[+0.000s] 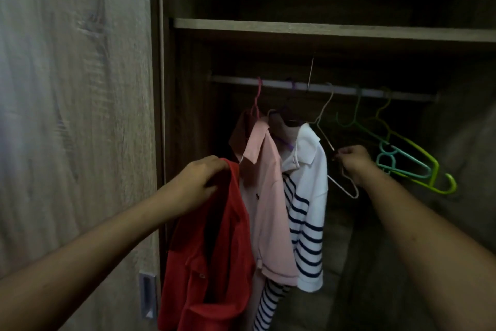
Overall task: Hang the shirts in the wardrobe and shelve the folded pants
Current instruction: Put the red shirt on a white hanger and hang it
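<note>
The left hand [200, 183] has its fingers clamped on the collar end of a red shirt [212, 258], which hangs from that grip below and left of the wardrobe rail [316, 88]. The right hand [353, 161] pinches a pale wire hanger [326, 118] hooked on the rail. On the rail hang a pink polo shirt [268, 196] and a white shirt with navy stripes [308, 196]. Empty green hangers [402, 159] hang at the rail's right end. No folded pants are in view.

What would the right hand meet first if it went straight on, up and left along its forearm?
Probably the white striped shirt just left of the right hand, which already grips the pale hanger; depth is unclear.
</note>
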### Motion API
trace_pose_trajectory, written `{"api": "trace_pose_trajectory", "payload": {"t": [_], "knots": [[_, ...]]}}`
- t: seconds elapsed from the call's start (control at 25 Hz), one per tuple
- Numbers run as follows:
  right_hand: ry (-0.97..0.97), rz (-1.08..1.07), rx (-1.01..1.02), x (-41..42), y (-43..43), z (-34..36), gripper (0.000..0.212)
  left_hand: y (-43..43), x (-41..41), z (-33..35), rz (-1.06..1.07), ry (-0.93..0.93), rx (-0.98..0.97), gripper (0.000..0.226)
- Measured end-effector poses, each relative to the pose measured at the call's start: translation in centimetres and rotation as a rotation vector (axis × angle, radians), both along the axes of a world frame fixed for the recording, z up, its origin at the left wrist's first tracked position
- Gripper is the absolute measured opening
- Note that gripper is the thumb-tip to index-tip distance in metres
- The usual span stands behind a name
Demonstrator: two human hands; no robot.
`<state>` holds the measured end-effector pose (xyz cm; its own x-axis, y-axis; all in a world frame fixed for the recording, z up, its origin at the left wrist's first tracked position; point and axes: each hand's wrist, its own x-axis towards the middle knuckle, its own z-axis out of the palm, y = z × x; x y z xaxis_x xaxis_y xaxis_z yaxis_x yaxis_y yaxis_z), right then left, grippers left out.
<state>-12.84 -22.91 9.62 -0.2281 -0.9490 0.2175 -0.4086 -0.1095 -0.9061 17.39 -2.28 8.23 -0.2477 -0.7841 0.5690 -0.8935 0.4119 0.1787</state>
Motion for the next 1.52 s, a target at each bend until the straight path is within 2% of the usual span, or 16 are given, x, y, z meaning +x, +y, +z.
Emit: {"api": "trace_pose_trajectory", "payload": {"t": [0.08,0.28,0.4,0.48,0.6,0.72,0.84,0.92,1.04,1.12,1.28,1.44,1.52], "knots": [[-0.222,0.026,-0.037,1.1,0.5,0.1,0.016,0.1,0.1,-0.2,0.006,0.026,-0.006,0.048],[-0.267,-0.007,-0.316,2.4,5.2,-2.6,0.014,0.0,0.0,-0.5,0.031,0.15,-0.074,0.049],[-0.265,0.07,-0.297,2.0,7.5,-7.6,0.013,0.1,-0.7,-0.6,0.051,0.178,-0.073,0.046],[-0.26,0.038,-0.334,1.5,8.4,-9.2,0.012,-0.1,-1.4,-0.7,0.039,0.176,-0.048,0.045],[-0.224,-0.02,-0.449,0.4,10.3,-9.6,0.005,-0.3,-2.1,-1.0,0.051,0.196,0.053,0.044],[-0.181,-0.059,-0.519,-0.7,12.3,-10.5,0.017,-0.3,-2.9,-1.6,0.039,0.262,0.21,0.048],[-0.39,-0.127,-0.573,-0.7,15.0,-9.6,0.036,0.2,-3.7,-1.7,0.02,0.294,0.374,0.052],[-0.589,-0.047,-0.626,0.4,18.0,-7.3,0.039,0.7,-4.4,-1.5,0.007,0.34,0.449,0.055],[-0.866,0.219,-0.657,2.8,22.0,-3.8,0.037,1.6,-5.3,-1.0,-0.031,0.412,0.505,0.059],[-0.902,0.331,-0.577,5.0,23.2,-2.9,0.035,2.1,-5.6,-0.5,-0.049,0.446,0.523,0.063],[-0.861,0.381,-0.461,7.9,25.3,-4.2,0.036,3.3,-5.1,0.3,-0.049,0.564,0.571,0.069],[-1.028,0.466,-0.7,7.0,28.2,-0.4,0.039,4.1,-4.6,0.3,0.003,0.67,0.61,0.071],[-1.048,0.539,-0.724,7.6,28.5,0.2,0.038,4.3,-4.6,0.1,-0.021,0.721,0.664,0.071]]}}
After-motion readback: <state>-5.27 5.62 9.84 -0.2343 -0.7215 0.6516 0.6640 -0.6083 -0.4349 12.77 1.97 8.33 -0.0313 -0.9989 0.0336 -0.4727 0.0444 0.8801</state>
